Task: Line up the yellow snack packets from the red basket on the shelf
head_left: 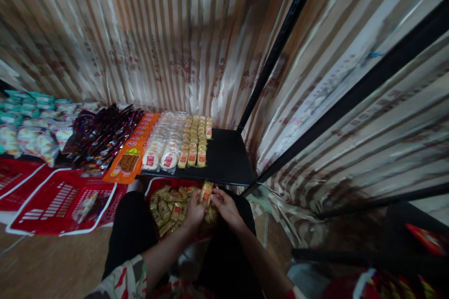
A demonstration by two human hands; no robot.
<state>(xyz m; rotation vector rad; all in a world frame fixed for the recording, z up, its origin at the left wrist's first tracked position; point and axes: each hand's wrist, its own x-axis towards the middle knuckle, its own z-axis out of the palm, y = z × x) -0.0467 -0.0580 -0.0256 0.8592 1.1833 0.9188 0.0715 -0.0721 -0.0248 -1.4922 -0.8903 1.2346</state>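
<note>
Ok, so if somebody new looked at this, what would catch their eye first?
Probably the bright orange packets, slanting across the black shelf. Next, the red basket with white handles, at the left below the shelf. Then, low in the middle, the left hand gripping a small yellow packet above a heap of similar ones, the right hand close beside.

Small yellow packet (206,190), shiny wrap, orange-red label. Gripped in left hand (195,209), right hand (226,205) close at 4 o'clock. Upper end tilted toward 1 o'clock. Below view centre, near 6 o'clock.
</note>
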